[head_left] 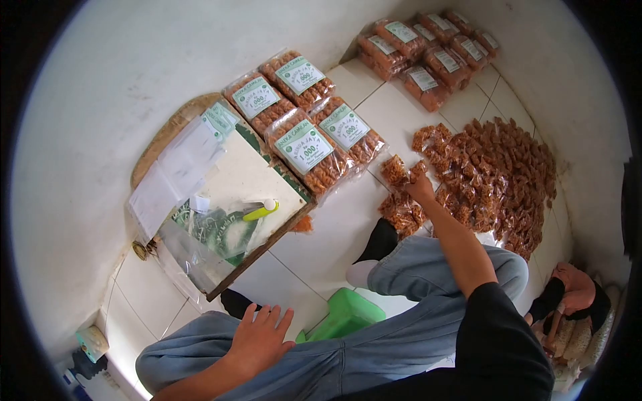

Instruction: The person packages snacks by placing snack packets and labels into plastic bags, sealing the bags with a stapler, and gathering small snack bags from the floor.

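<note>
My right hand [420,187] reaches down to the floor at the left edge of a large heap of small clear packets of brown snacks [495,180]. Its fingers are closed on a small snack packet [418,169]. Just left of it lies another small packet [394,171], and several more packets [402,212] are below, near my foot. My left hand [261,339] rests on my left thigh with its fingers spread, holding nothing. Several large labelled bags of snacks [305,144] stand between the low table and the heap.
The low table [267,180] holds plastic sheets [177,167] and a yellow-green tool [261,210]. More filled bags [428,57] are stacked by the back wall. A green plastic stool [348,314] is beneath me. Another person [574,289] bends over sacks at the lower right.
</note>
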{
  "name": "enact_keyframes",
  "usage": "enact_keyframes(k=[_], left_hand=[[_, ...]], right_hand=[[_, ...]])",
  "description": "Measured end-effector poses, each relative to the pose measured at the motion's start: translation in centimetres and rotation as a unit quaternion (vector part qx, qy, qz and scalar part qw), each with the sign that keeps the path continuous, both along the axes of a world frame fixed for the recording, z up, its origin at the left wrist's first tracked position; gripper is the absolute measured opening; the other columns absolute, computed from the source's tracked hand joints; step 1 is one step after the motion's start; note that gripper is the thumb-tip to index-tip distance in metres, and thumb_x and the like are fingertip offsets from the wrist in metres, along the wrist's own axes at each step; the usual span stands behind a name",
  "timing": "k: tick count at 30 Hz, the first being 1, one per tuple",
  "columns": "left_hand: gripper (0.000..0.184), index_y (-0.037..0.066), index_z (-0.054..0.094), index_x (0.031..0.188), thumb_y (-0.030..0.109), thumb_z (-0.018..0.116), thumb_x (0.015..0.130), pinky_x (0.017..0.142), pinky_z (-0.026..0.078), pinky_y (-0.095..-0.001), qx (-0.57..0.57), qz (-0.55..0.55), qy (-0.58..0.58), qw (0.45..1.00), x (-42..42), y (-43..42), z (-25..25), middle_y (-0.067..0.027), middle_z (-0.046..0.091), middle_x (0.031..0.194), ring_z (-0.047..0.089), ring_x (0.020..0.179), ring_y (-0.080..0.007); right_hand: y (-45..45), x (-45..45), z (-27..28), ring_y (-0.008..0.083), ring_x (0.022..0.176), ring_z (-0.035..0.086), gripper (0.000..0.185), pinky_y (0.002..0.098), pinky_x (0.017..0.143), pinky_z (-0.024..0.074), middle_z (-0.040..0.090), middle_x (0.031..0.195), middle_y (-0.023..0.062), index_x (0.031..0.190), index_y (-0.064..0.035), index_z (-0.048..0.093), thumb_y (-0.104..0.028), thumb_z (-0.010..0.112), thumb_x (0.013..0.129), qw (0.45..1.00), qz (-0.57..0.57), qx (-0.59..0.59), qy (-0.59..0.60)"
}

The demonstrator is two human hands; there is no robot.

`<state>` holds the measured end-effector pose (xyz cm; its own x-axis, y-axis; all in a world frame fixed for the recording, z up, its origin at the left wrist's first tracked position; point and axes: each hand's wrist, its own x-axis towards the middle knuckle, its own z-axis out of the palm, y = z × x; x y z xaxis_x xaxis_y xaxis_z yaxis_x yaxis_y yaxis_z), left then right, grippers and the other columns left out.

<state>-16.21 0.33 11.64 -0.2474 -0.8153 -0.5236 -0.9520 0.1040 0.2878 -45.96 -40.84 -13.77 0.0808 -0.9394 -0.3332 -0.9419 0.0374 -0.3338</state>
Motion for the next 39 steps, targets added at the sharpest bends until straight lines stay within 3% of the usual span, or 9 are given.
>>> enact_keyframes(k=[4, 7, 13, 21, 26, 33, 35, 36, 39], left_hand=[[0.064, 0.006, 0.046, 0.136, 0.042, 0.063, 0.086, 0.106, 0.031, -0.0512, -0.005, 0.008, 0.002, 1.0, 0.1, -0.1, -0.1, -0.0165, 0.055, 0.129, 0.049, 0.122, -0.0312], [0.064, 0.006, 0.047, 0.135, 0.042, 0.064, 0.085, 0.105, 0.032, -0.0513, -0.004, 0.016, -0.001, 1.0, 0.2, -0.1, -0.4, -0.0164, 0.055, 0.129, 0.049, 0.122, -0.0313], [0.064, 0.006, 0.046, 0.136, 0.04, 0.065, 0.085, 0.106, 0.031, -0.0504, 0.024, 0.017, 0.013, 0.999, 0.0, -0.6, -0.5, -0.0169, 0.054, 0.13, 0.049, 0.123, -0.032], [0.064, 0.006, 0.044, 0.138, 0.04, 0.063, 0.087, 0.107, 0.03, -0.0498, 0.034, 0.023, 0.008, 0.999, -0.2, -0.8, -0.6, -0.0167, 0.053, 0.13, 0.047, 0.125, -0.0316], [0.064, 0.006, 0.045, 0.137, 0.041, 0.063, 0.086, 0.107, 0.031, -0.0495, 0.031, 0.021, 0.008, 0.999, 0.0, -0.7, -0.8, -0.0167, 0.054, 0.13, 0.048, 0.124, -0.0316], [0.064, 0.006, 0.046, 0.137, 0.041, 0.064, 0.086, 0.106, 0.031, -0.0493, 0.021, 0.017, 0.008, 1.0, 0.1, -0.7, -0.5, -0.0172, 0.054, 0.13, 0.048, 0.124, -0.0318], [0.065, 0.006, 0.046, 0.137, 0.041, 0.064, 0.086, 0.106, 0.031, -0.0494, 0.018, 0.018, 0.01, 1.0, 0.2, -0.6, -0.5, -0.0173, 0.054, 0.13, 0.048, 0.124, -0.0318], [0.065, 0.006, 0.045, 0.137, 0.041, 0.064, 0.086, 0.107, 0.031, -0.0495, 0.017, 0.019, 0.012, 1.0, 0.1, -0.6, -0.4, -0.0174, 0.053, 0.13, 0.048, 0.124, -0.0319], [0.065, 0.006, 0.045, 0.137, 0.042, 0.063, 0.086, 0.107, 0.031, -0.0495, 0.016, 0.019, 0.011, 1.0, 0.2, -0.4, -0.6, -0.0171, 0.053, 0.131, 0.047, 0.125, -0.0319]], right_hand=[[-1.6, -1.2, 0.8, 0.0381, 0.097, 0.056, 0.03, 0.0483, 0.086, 0.0451, 0.058, 0.103, 0.0198, 0.11, -0.0006, 0.057, -0.013, 0.062, 0.082, 0.98, 0.08, -0.156, -0.096], [-2.4, -0.8, 2.3, 0.0341, 0.105, 0.053, 0.04, 0.0442, 0.09, 0.0448, 0.056, 0.109, 0.0171, 0.121, -0.0022, 0.053, -0.01, 0.06, 0.082, 0.915, 0.272, -0.297, -0.034], [-2.6, 2.9, 2.4, 0.026, 0.116, 0.049, 0.069, 0.0384, 0.094, 0.0433, 0.053, 0.12, 0.0113, 0.143, -0.0087, 0.035, -0.009, 0.059, 0.078, 0.824, 0.511, -0.218, 0.112], [-2.4, 3.3, 1.4, 0.0261, 0.116, 0.05, 0.049, 0.0413, 0.097, 0.0388, 0.055, 0.12, 0.0105, 0.13, -0.0079, 0.052, -0.026, 0.057, 0.085, 0.769, 0.552, -0.278, 0.162], [-1.6, 3.6, 2.3, 0.0266, 0.124, 0.045, 0.062, 0.0424, 0.102, 0.035, 0.053, 0.126, 0.0103, 0.13, -0.0104, 0.049, -0.012, 0.067, 0.071, 0.889, 0.422, -0.095, 0.149], [-2.9, 1.9, 2.2, 0.0312, 0.114, 0.054, 0.057, 0.0468, 0.097, 0.0401, 0.054, 0.126, 0.0123, 0.126, -0.0096, 0.05, -0.014, 0.068, 0.072, 0.876, 0.451, -0.164, 0.04], [-3.6, 2.5, 2.0, 0.0289, 0.096, 0.062, 0.049, 0.0481, 0.081, 0.0499, 0.054, 0.124, 0.0115, 0.127, -0.0096, 0.049, -0.022, 0.065, 0.082, 0.988, 0.129, -0.085, 0.015], [-4.4, 2.6, 0.1, 0.0289, 0.096, 0.062, 0.049, 0.0481, 0.081, 0.0499, 0.054, 0.124, 0.0115, 0.127, -0.0096, 0.049, -0.022, 0.065, 0.082, 0.988, 0.13, -0.086, 0.016], [-5.2, 4.3, -2.9, 0.0291, 0.084, 0.064, 0.04, 0.0488, 0.063, 0.0527, 0.056, 0.114, 0.0103, 0.125, -0.0101, 0.05, -0.031, 0.058, 0.091, 0.97, -0.211, 0.037, -0.115]])
